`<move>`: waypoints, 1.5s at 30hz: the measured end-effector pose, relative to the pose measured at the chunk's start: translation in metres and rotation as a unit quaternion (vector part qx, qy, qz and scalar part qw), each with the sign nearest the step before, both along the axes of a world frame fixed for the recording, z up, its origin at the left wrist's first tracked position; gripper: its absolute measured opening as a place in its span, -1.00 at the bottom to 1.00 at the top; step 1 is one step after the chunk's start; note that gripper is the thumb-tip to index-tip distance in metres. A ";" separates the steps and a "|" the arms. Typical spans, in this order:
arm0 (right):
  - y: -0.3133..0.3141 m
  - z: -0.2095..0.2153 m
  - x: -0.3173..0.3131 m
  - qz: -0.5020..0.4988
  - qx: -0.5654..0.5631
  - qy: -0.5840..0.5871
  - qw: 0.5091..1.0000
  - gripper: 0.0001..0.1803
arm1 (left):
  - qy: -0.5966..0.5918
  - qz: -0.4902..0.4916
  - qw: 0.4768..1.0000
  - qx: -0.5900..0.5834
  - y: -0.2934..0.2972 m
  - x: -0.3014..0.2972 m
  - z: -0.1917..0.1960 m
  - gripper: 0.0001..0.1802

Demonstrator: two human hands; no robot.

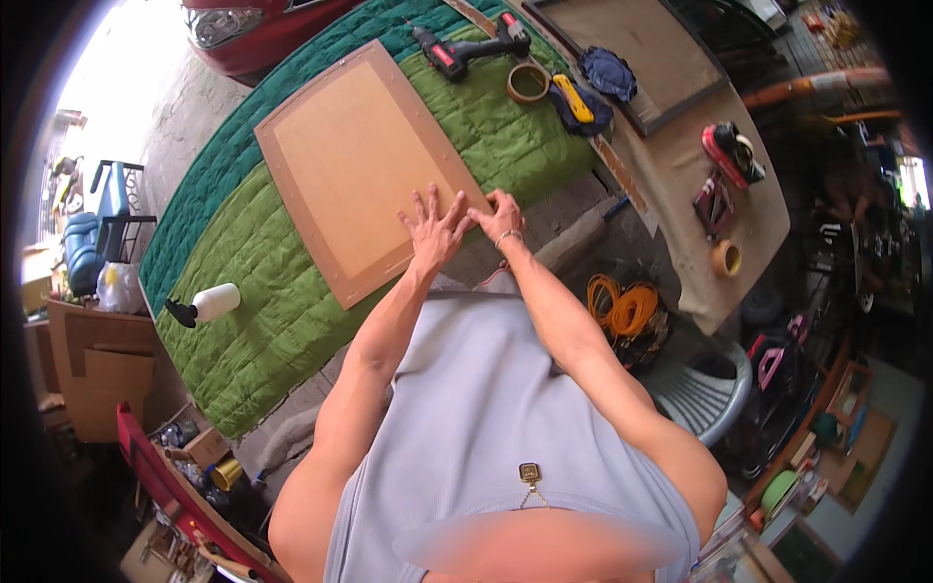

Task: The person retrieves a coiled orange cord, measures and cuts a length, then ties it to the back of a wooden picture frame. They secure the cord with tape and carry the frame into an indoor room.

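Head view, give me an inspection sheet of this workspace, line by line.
Surface: green quilt spread over a bench.
Job's things: brown framed panel lying flat on the quilt.
Clutter: white bottle on the quilt; drill, tape roll, yellow knife past the panel.
Grippers: left hand flat on the panel's near corner, fingers spread; right hand at the same corner edge, holding nothing.
Cables: orange cord coiled on the floor at right.
Surroundings: red car at top; grey chair at right.
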State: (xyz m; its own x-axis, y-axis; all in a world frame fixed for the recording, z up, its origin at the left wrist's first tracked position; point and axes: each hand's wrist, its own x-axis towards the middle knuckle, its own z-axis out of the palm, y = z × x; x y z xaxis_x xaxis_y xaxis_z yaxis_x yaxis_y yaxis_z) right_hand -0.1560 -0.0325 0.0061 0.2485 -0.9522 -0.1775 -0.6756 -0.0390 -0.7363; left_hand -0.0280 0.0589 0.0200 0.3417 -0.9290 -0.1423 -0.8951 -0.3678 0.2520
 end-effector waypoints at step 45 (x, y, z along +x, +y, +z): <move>0.068 -0.237 -0.440 -0.407 0.126 0.364 0.828 -0.35 | 0.114 -0.274 0.955 -0.008 0.009 -0.116 0.040 -0.48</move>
State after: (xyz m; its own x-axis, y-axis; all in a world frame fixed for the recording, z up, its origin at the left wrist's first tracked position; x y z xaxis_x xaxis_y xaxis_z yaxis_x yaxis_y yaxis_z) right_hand -0.5964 0.0358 -0.2310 -0.7188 -0.6607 -0.2162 -0.6702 0.7412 -0.0368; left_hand -0.1444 0.0681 0.0601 -0.2343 -0.9620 -0.1402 -0.8731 0.1449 0.4654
